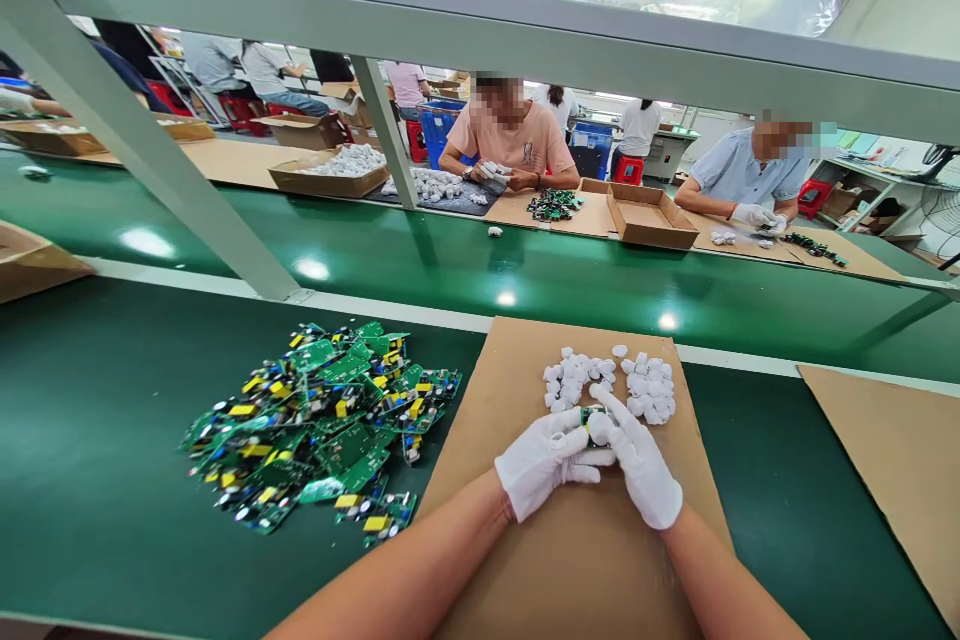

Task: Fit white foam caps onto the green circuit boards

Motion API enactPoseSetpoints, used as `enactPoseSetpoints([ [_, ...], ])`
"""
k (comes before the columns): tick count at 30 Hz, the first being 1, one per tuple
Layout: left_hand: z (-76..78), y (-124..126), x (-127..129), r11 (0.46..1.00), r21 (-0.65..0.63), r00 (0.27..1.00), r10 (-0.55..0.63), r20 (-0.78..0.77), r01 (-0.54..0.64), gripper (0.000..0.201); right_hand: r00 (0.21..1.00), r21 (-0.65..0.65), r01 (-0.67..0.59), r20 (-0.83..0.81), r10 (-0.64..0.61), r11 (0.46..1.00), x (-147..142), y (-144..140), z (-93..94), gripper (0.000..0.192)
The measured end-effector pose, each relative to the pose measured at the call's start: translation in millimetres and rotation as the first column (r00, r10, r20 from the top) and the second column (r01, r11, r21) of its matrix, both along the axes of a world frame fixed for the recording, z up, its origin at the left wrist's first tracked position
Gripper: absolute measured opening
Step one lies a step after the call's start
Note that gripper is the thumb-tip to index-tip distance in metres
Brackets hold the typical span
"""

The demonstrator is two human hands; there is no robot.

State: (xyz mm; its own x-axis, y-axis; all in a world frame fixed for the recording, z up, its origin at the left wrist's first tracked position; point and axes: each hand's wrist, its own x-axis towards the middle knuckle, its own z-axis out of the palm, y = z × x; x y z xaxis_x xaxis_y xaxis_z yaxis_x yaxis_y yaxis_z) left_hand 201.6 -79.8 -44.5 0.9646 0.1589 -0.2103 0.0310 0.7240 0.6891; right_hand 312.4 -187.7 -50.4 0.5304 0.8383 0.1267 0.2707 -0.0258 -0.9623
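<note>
left hand: our left hand [546,461] wears a white glove and is curled shut around a small green circuit board [592,414], thumb tucked in towards the middle.
right hand: our right hand [637,460], gloved too, is closed on the same small green circuit board, fingers pointing up and left and pressing a small white cap [600,427] against it. Both hands meet over the near half of the cardboard.
held part: only a sliver of green shows between the gloves, so we can't tell much about it.
cardboard sheet: the brown cardboard sheet [525,560] lies flat on the green surface [97,480] right in front of us, under both hands.
white caps: a loose cluster of white plastic caps [611,382] sits on the far part of that sheet, just beyond our fingertips.
board pile: a big heap of green circuit boards [322,420] with yellow and blue components lies on the surface to our left, just beside the sheet.
second sheet: another cardboard piece [892,450] lies off to the right.
belt: a shiny green conveyor belt [525,280] runs across beyond our surface.
frame: a grey metal frame [480,30] crosses above it.
far side: a person in a pink shirt [517,142] and a person in a light blue shirt [742,175] work opposite, with an open cardboard box [651,217] between them.
</note>
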Motion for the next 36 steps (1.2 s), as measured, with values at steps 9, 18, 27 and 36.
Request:
enactPoseSetpoints([
  [9,3.6,-6.4,4.8,0.968,0.220,0.981,0.150,-0.121,-0.121,0.037,0.995,-0.058,-0.097,-0.025,0.096,0.994,-1.0,4.8,7.1,0.038],
  [18,-3.0,-8.0,5.6,0.959,0.236,0.980,0.182,-0.079,-0.159,0.037,0.987,-0.069,-0.058,0.147,0.068,0.996,-5.9,4.7,0.2,0.035],
  [27,-5.4,-4.8,4.2,0.984,0.157,0.995,0.096,-0.033,-0.090,0.040,0.996,-0.012,-0.083,0.020,0.083,0.996,-3.1,4.9,3.0,0.040],
  [36,12.0,-8.5,1.5,0.946,0.317,0.996,0.084,-0.020,-0.074,0.032,0.993,-0.081,-0.066,0.091,0.073,0.995,-0.6,1.9,3.0,0.038],
])
